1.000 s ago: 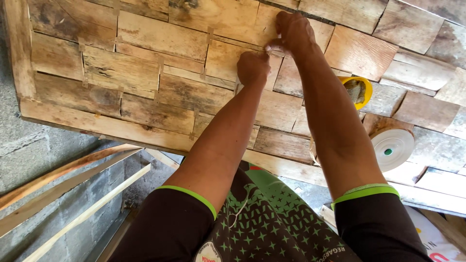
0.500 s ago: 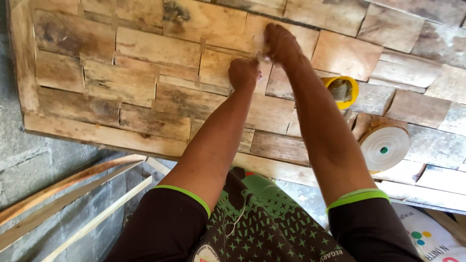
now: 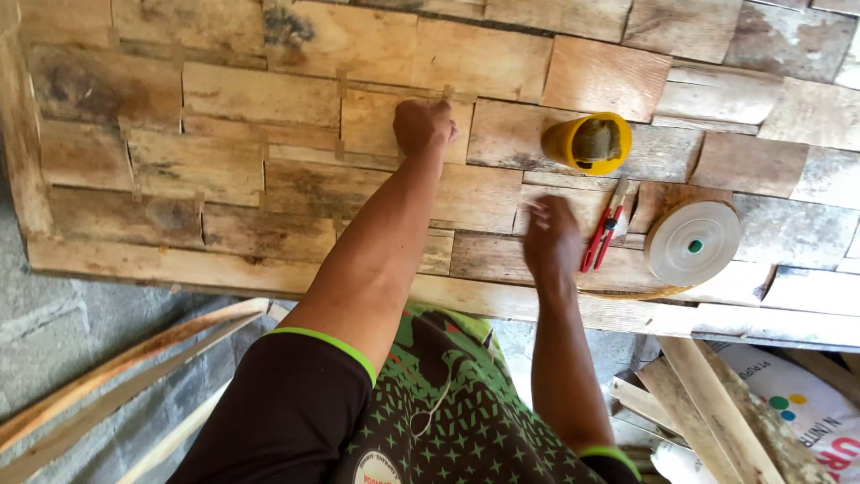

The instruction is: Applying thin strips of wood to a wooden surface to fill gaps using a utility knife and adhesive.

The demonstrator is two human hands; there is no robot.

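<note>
Right, my left hand (image 3: 423,125) presses closed on a wood block (image 3: 394,125) of the wooden panel (image 3: 224,170) (left of the yellow cup (image 3: 587,143)); my right hand (image 3: 551,240), open, blurred, hovers below it beside red pliers (image 3: 602,229).

Scene is lit evenly by soft daylight; no glare is seen. Only faint shadows are cast under the arms onto the wooden panel (image 3: 224,170). Right hand (image 3: 548,240) is smeared by motion blur; left hand (image 3: 423,125) is rendered sharper. Slight wide-angle bending is noted at frame edges.
</note>
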